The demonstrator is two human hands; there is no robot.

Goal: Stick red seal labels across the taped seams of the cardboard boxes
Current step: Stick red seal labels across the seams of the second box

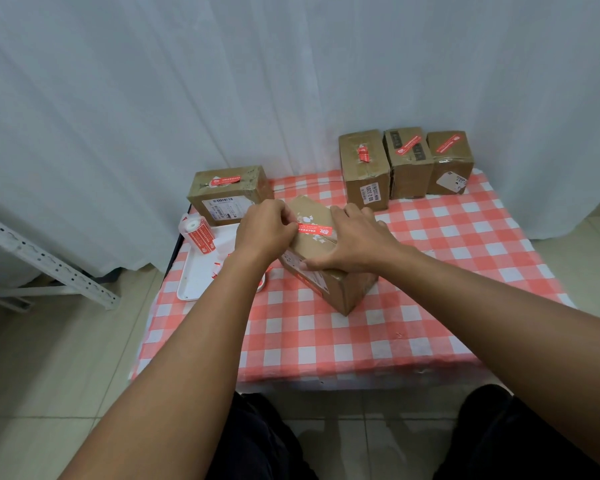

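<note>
A cardboard box [340, 289] stands in the middle of the checked table. A red seal label [314, 230] lies across its top. My left hand [267, 226] pinches the label's left end at the box's edge. My right hand [354, 240] lies flat on the box top, fingers spread, its thumb down along the near edge, touching the label's right end. A roll of red labels [200, 237] lies on a white tray [194, 285] at the left.
One sealed box [227, 194] sits behind the tray. Three more sealed boxes [364, 168] [409, 161] [451, 161] line the back right. A red-and-white checked cloth [361, 334] covers the table. A white curtain hangs behind; a metal rack [32, 258] stands at the left.
</note>
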